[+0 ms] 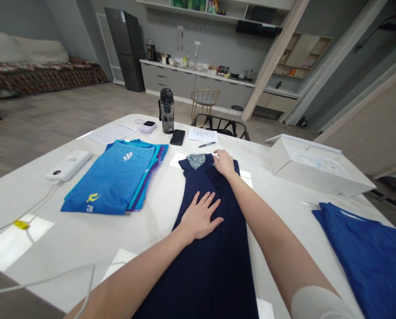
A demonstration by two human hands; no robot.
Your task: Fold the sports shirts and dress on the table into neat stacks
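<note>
A navy blue garment (207, 266) with short sleeves lies lengthwise on the white table in front of me; its neck end points away. Patterned grey-blue cloth (196, 161) shows inside the neckline. My left hand (201, 217) rests flat on the upper part of the garment, fingers spread. Farther up, my right hand (223, 163) touches the cloth beside the neckline, its fingers slightly bent and apart. One short sleeve sticks out on the left; on the right, fabric is bunched inward below my right hand.
Left of the garment lies a stack of folded blue shirts (113, 177), with a white power bank (70, 165) and cable beyond. A bottle (167, 110), phone (177, 137), pen (207, 144) and papers (203, 134) sit at the back. On the right are an open white box (314, 175) and blue cloth (367, 252).
</note>
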